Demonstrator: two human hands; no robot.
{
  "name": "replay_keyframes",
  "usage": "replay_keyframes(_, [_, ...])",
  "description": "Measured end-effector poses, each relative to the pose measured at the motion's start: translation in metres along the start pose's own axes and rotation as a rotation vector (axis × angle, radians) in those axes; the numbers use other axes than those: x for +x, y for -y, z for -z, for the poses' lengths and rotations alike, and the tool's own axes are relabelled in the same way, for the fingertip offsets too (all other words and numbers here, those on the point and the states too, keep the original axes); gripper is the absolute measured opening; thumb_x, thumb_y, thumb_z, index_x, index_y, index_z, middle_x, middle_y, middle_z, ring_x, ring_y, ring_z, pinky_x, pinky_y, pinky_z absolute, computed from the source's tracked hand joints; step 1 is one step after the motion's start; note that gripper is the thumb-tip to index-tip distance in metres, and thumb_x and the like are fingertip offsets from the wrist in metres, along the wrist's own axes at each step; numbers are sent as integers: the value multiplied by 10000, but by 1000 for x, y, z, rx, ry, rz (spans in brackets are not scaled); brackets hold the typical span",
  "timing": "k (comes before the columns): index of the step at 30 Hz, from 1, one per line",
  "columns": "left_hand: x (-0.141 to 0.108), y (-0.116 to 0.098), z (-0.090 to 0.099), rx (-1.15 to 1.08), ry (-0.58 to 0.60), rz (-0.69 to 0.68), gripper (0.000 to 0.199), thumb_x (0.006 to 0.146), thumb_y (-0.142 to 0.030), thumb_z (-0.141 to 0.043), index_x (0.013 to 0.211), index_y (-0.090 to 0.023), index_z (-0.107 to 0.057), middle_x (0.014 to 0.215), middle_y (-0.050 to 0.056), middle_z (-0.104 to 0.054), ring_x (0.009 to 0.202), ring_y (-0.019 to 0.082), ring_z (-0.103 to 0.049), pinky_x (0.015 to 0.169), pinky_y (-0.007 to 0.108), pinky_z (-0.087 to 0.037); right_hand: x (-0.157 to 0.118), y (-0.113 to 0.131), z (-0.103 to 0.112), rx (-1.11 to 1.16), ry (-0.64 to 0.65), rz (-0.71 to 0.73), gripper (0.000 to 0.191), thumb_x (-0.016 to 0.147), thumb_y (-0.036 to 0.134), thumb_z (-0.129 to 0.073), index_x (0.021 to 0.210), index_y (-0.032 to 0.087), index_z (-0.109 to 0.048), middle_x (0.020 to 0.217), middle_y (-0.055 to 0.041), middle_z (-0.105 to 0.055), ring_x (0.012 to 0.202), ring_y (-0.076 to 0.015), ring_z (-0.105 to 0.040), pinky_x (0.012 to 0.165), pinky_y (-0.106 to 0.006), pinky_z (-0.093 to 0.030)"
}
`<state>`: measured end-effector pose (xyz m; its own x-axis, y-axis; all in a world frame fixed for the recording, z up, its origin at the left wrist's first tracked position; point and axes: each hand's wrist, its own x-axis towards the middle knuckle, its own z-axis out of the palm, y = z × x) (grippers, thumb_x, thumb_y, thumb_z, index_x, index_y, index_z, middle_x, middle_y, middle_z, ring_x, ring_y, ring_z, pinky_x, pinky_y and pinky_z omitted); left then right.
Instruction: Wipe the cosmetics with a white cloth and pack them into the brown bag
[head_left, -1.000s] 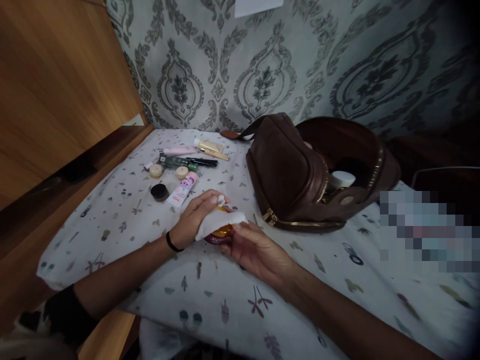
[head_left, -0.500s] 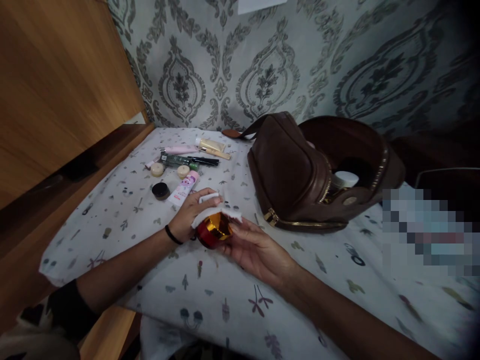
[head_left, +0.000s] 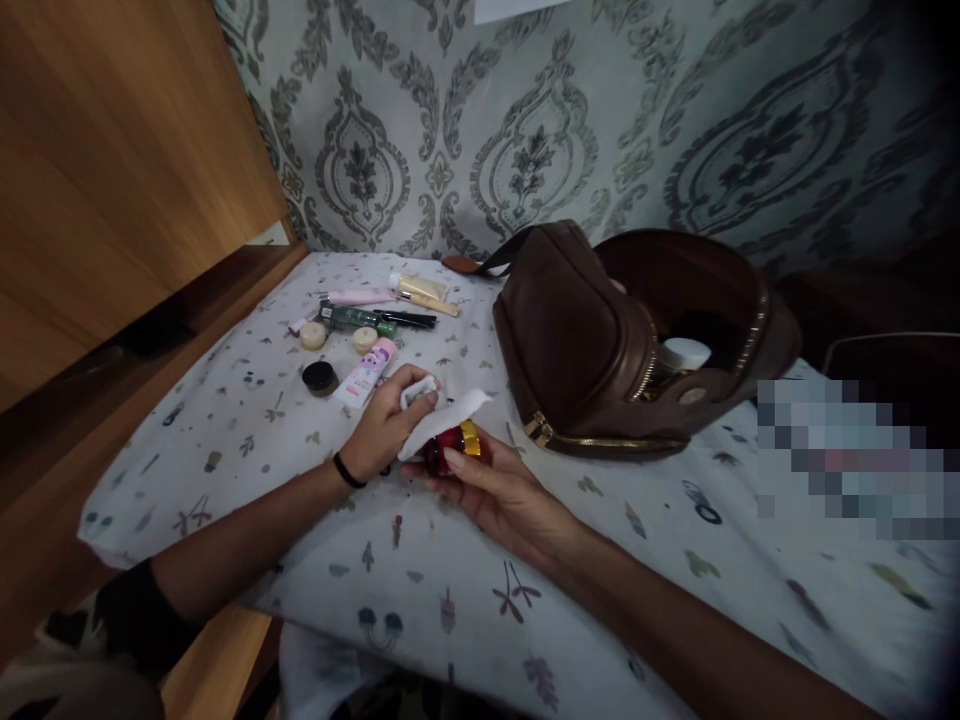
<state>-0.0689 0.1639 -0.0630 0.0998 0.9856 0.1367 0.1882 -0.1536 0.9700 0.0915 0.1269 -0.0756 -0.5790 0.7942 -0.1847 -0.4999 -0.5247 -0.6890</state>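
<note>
My left hand [head_left: 386, 425] is closed on a white wipe [head_left: 448, 418], which drapes over a small red jar with a gold lid [head_left: 452, 440]. From the right and below, my right hand [head_left: 499, 487] grips that jar, thumb along its side. The wipe hides part of the jar. Just beyond my left hand lie a pink and white tube [head_left: 367, 372] and a small round pot with a black lid [head_left: 320, 379].
Behind them lie two cream-lidded pots [head_left: 312, 335], a green tube [head_left: 349, 319], a black slim item [head_left: 405, 319], a yellowish tube [head_left: 420, 288] and a pink stick [head_left: 360, 297]. An open brown leather bag [head_left: 574, 330] stands right, a white-lidded container [head_left: 686, 353] inside. A wooden cabinet [head_left: 127, 150] rises left.
The red jar has been turned in my right hand, so its gold part now faces right. The wipe has shifted up and to the right across it.
</note>
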Motion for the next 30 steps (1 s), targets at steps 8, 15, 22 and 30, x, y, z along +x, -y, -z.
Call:
replay_keyframes(8, [1,7,0,66,28,-141,191,872,-364,-586,918,-181,-556,898,20,-593,906,190,-555,869,296,-435,1,2,5,40,-7,16,432,702,506,-837,985,229,-665,891,-2,-731,741,-151,-719,615,-212,-519])
replay_keyframes(15, [-5,4,-3,125,0,-131,273,985,-426,-422,986,-186,-550,875,9,-594,809,162,-551,767,270,-439,4,1,2,44,-78,72,491,630,530,-872,999,252,-704,838,23,-732,716,-133,-679,688,-230,-503])
replay_keyframes(22, [-17,3,-5,282,161,-422,481,981,-539,-397,1266,-164,-495,1160,120,-576,1067,238,-548,953,362,-427,5,-1,2,76,-102,164,394,606,369,-918,922,249,-715,879,31,-707,789,-134,-617,732,-241,-490])
replay_keyframes(30, [-16,7,-3,523,233,-585,779,829,-650,-604,1403,-177,-372,1268,171,-575,1165,310,-554,963,426,-474,6,4,10,114,-149,47,454,623,540,-867,908,217,-724,804,0,-711,824,-183,-642,693,-277,-515])
